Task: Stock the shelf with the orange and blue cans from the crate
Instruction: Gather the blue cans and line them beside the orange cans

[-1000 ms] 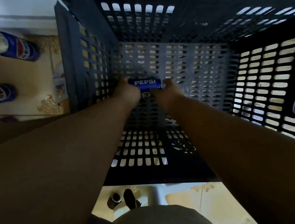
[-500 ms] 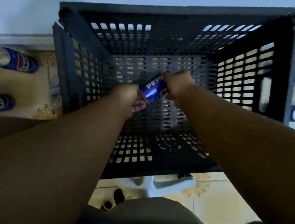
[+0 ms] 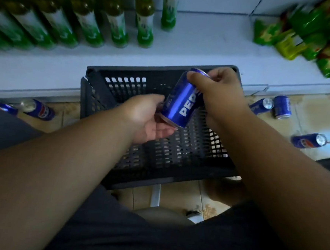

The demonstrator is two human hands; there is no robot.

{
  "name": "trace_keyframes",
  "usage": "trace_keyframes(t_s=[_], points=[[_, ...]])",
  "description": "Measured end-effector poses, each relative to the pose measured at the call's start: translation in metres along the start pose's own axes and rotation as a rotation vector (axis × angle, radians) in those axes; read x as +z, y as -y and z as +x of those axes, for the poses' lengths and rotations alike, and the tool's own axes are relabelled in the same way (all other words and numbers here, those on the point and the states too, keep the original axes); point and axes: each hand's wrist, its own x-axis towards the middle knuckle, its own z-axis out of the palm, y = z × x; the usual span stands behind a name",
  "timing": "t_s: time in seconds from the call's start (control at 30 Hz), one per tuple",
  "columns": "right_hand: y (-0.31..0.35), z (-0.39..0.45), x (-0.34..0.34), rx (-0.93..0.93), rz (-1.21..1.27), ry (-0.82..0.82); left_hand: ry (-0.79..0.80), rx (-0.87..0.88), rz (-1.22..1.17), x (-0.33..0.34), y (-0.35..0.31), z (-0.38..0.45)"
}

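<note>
Can (image 3: 182, 101) tilted above crate (image 3: 157, 159); right hand (image 3: 218, 93) fingers grip top, left hand (image 3: 148, 119) cups base.

Glossy blue metal can (image 3: 182, 100), matt dark plastic crate (image 3: 112, 85), perhaps glazed floor tiles (image 3: 309, 114).

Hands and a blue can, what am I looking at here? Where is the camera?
The camera sits on a person's head and looks down, so you see their own two arms. The right hand grips a blue can near its top, and the left hand cups its bottom. Under them is a dark crate full of holes, standing on the floor. More blue cans lie on the floor beside it. Behind it is a white shelf with green bottles and snack bags.
</note>
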Motion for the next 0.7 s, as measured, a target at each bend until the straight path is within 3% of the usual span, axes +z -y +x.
trace_keyframes(t_s=[0.13,0.2,0.27,0.37,0.57,0.7], points=[[0.023,-0.030,-0.013,0.049,0.541,0.249,0.131,0.093,-0.013,0.003,0.001,-0.030],[0.028,-0.040,-0.013,0.137,0.633,0.340,0.197,0.112,0.000,0.014,0.007,-0.037],[0.030,-0.049,-0.010,0.173,0.566,0.354,0.267,0.122,-0.027,0.024,0.016,-0.040],[0.021,-0.060,-0.004,0.114,0.339,0.237,0.281,0.143,-0.125,0.029,0.029,-0.044],[0.014,-0.072,0.002,-0.018,-0.022,-0.013,0.096,0.387,-0.245,0.033,0.030,-0.055],[0.021,-0.085,0.006,0.034,0.146,0.098,0.161,0.407,-0.317,0.029,0.024,-0.063]])
